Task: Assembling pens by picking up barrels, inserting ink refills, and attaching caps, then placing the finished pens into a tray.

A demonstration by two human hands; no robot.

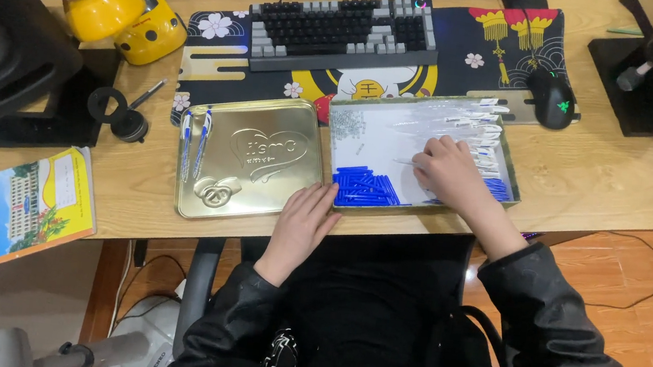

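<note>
A shallow tin tray (511, 169) sits on the wooden desk (592, 183) in front of the person, its floor lined white. Inside lie a heap of blue pen caps (367, 188) at the near left corner, a spread of clear pen barrels (450, 120) along the far side, and a scatter of tiny springs (348, 132) at the far left. The right hand (448, 169) rests in the middle of the tray, fingers curled down on a thin piece; what it pinches is too small to tell. The left hand (305, 218) lies flat and loosely spread on the desk edge, touching the tray's near left corner and holding nothing. Just beside the tray on the left lies a gold tin lid (251, 158), with two blue pens (193, 142) on its left edge. Behind both are a keyboard (341, 28) and a mouse (554, 99) on a dark patterned mat (216, 70).
</note>
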